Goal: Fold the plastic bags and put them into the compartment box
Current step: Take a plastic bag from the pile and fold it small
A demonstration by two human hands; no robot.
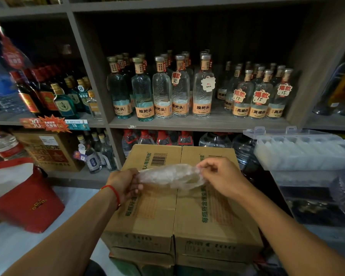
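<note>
Grey wooden shelving point(197, 124) spans the upper frame, bearing rows of clear glass bottles with orange labels point(161, 90). Stacked brown cardboard cartons point(187, 220) occupy lower centre.

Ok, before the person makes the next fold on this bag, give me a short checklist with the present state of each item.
1. Left hand grips one end of the plastic bag: ok.
2. Right hand pinches the other end with its fingers: ok.
3. Bag stretched between both hands above the cardboard cartons: ok.
4. Bag flat, with no twist: cannot tell, since the film is crumpled and translucent.
5. Compartment box lid open, at the right: ok.
6. A free compartment for this bag: cannot tell; the cells look pale and hazy, and their contents are not readable.
</note>
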